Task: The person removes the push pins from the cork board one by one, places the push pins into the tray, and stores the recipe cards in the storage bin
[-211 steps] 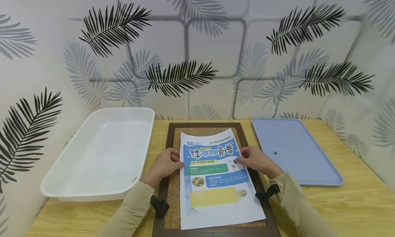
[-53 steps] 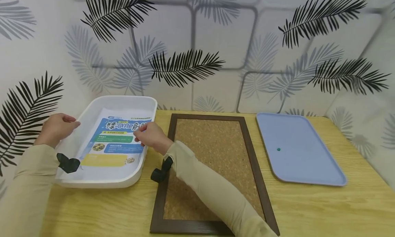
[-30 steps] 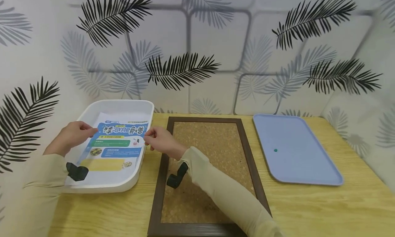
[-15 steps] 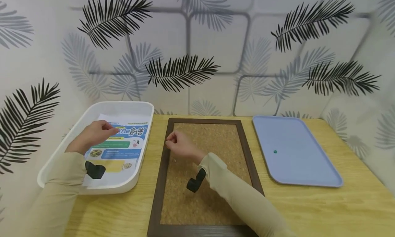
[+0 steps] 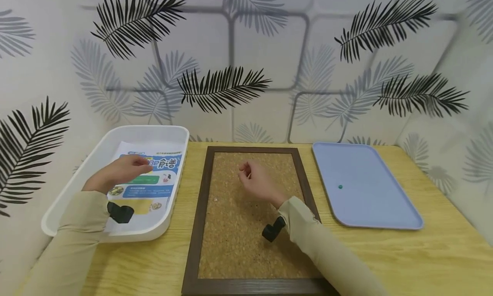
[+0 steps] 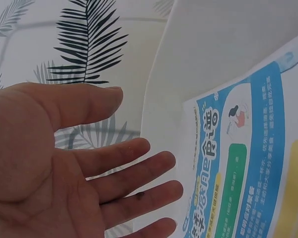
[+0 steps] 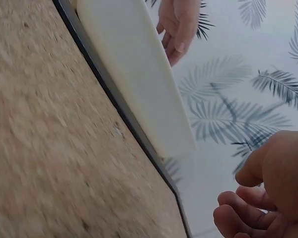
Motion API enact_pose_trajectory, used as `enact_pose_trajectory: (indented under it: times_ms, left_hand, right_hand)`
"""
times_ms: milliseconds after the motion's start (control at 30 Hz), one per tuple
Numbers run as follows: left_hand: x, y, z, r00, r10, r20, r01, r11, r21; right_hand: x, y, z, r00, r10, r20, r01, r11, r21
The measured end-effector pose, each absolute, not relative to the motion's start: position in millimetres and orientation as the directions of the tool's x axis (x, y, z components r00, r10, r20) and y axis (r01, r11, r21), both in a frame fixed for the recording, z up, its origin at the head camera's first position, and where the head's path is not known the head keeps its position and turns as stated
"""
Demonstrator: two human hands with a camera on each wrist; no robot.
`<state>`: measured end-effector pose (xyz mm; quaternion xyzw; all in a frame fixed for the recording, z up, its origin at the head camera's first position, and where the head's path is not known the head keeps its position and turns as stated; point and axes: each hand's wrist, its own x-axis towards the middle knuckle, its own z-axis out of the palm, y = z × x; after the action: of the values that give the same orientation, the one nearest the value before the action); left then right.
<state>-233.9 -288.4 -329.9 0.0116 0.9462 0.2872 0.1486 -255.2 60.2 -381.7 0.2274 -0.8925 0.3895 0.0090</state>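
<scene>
A printed poster (image 5: 148, 192) in blue, green and yellow lies in the deep white tray (image 5: 181, 170) on the left. My left hand (image 5: 125, 171) hovers above it and hides part of its heading. In the left wrist view that hand (image 6: 84, 163) has its fingers extended and holds nothing. Over the cork board (image 5: 231, 240) with its dark brown frame hangs my right hand (image 5: 259, 180), its fingers loosely bent around nothing. The right wrist view shows this right hand (image 7: 263, 193) apart from the cork surface (image 7: 54, 148).
A shallow pale blue tray (image 5: 369, 193) lies to the right of the board, with a small green round piece (image 5: 340, 187) on it. A tiny pale speck (image 5: 215, 199) shows on the cork. Behind the wooden table (image 5: 431, 261) rises a leaf-patterned wall (image 5: 262, 116).
The poster has gone from the cork board into the white tray. Both hands have since let go of it; the right hand has moved rightward over the board, the left slightly right.
</scene>
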Motion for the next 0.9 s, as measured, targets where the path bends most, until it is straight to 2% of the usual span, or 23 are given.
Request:
enact_pose_trajectory:
  times_ms: [233, 500, 900]
  left_hand:
    - [-232, -272, -327, -0.961, 0.129, -0.245, -0.025, 0.841, 0.54]
    - [-230, -260, -325, -0.962, 0.131, -0.241, -0.023, 0.838, 0.546]
    - [-226, -247, -330, -0.952, 0.188, -0.243, 0.012, 0.814, 0.58]
  right_hand:
    - [-263, 89, -377, -0.897, -0.362, 0.253, -0.431, 0.59, -0.683]
    - [-265, 113, -376, -0.926, -0.302, 0.227, -0.374, 0.65, -0.662]
    - [-262, 148, -386, -0.933, -0.235, 0.271, -0.357, 0.691, -0.629]
